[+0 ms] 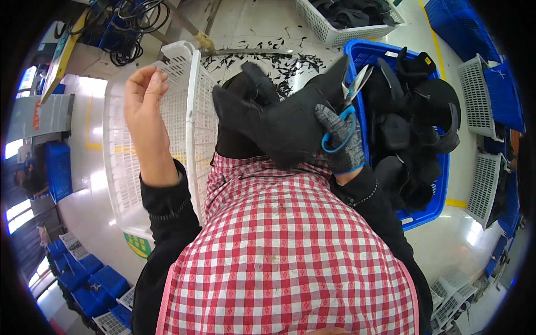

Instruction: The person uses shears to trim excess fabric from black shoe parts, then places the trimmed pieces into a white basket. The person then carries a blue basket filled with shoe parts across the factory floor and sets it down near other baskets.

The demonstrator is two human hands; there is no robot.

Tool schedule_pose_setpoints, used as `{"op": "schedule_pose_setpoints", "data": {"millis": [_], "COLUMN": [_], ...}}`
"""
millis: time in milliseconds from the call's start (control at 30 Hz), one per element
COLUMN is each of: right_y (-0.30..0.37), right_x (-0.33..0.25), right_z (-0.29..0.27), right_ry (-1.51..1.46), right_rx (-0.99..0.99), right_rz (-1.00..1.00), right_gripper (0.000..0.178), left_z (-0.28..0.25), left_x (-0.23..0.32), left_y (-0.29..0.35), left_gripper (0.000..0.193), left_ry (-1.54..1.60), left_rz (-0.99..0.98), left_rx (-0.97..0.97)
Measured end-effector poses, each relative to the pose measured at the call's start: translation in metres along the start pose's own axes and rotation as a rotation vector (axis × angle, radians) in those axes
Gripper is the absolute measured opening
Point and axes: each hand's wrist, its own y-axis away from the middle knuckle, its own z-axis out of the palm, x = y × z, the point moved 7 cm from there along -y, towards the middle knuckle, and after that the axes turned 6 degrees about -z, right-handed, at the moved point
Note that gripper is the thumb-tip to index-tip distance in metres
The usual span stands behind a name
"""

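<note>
Head view: right hand (341, 144), in a grey glove, gripping blue scissors (347, 109) and pinching a big black fabric piece (279, 120) against the lap, blades poking up. Left hand (144, 92), bare, lifting up with fingers loosely curled, holding nothing, hovering over the white basket (125, 184). Sitting just right of the fabric, a blue basket (430, 209) full of black pieces. Lying below, a red checked apron (290, 262). Black scraps (279, 61) littering the floor ahead.
</note>
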Motion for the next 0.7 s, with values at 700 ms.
{"op": "schedule_pose_setpoints", "data": {"millis": [700], "right_y": [-0.007], "right_x": [-0.004], "right_z": [-0.048], "right_ry": [0.232], "right_rx": [-0.233], "right_rz": [0.069], "right_gripper": [0.042], "left_z": [0.198], "left_x": [-0.03], "left_y": [0.104], "left_gripper": [0.029], "left_ry": [-0.54], "left_rz": [0.519], "left_rx": [-0.54]}}
